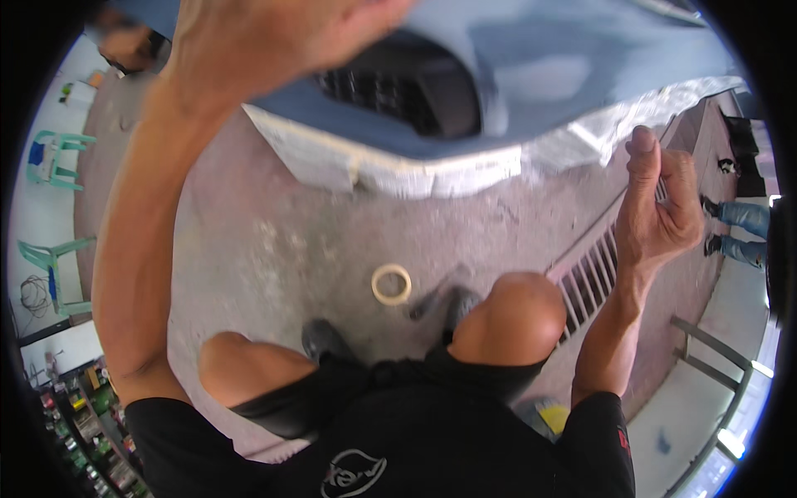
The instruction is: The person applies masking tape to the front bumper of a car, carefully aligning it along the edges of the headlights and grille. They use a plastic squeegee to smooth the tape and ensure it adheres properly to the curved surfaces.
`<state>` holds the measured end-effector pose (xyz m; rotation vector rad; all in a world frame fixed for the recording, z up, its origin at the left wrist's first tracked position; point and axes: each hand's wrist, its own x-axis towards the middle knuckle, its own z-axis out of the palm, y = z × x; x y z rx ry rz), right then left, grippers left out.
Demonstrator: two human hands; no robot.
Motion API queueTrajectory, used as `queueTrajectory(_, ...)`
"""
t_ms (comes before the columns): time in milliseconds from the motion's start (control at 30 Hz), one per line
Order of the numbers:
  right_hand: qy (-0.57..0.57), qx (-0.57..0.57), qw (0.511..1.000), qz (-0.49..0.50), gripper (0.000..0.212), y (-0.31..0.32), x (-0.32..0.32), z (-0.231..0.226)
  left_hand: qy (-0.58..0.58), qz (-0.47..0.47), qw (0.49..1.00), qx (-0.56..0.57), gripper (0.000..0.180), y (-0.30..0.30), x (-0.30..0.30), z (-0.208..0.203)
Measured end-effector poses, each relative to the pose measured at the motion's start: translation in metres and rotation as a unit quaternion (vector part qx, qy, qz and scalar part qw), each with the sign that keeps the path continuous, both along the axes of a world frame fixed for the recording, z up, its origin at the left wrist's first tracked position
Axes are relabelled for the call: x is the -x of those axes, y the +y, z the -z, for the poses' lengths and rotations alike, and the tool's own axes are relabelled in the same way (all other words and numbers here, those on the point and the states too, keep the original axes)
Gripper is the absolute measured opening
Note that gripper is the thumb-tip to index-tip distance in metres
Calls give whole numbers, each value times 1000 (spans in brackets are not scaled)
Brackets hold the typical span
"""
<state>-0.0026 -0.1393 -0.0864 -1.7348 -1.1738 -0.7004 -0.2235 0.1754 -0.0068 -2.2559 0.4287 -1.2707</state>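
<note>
Car bumper [531, 100], blue-grey and smooth, fills the upper part of the view, in front of the person, with a dark opening [457, 91] near its middle. Pale paper [398, 181] hangs along its lower edge, and more of it runs up toward the right end.

The left hand [274, 37] is raised at the top, overlapping the bumper from this angle. Its fingers run toward the upper edge and blur, so I cannot tell how far open it is, whether it holds anything, or whether it touches the bumper. The right hand [660, 199] is up at the right, near the paper, with the thumb side pointing upward and the other fingers bent in; I cannot tell whether something thin is caught between them.

Below the bumper, a cream tape roll [392, 302] lies flat on the grey floor [266, 266], in front of the person's bare knees [523, 319]. A slotted drain cover [585, 286] runs beside the right knee. At the far left are green plastic seats [62, 158] by the wall, with shelves [83, 432] of small items lower down. At the far right, another person's legs [741, 232] show in blue jeans.
</note>
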Motion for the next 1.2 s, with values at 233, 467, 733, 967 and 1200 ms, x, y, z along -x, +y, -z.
queueTrajectory(233, 478, 395, 782, 64, 30, -116, 28, 250, 543, -152, 692, 451, 49, -195, 83, 375)
queueTrajectory(467, 561, 568, 600, 46, 28, -226, 125, 352, 535, -256, 582, 556, 55, -371, 118, 512)
queueTrajectory(733, 581, 572, 579, 15, 28, -227, 127, 359, 485, -196, 530, 667, 44, -245, 66, 360)
queueTrajectory(967, 592, 555, 584, 24, 28, -225, 122, 365, 179, -36, 878, 442, 52, -137, 23, 89)
queueTrajectory(1200, 590, 549, 592, 10, 27, -217, 121, 365, 151, -142, 915, 345, 41, -99, 14, -27)
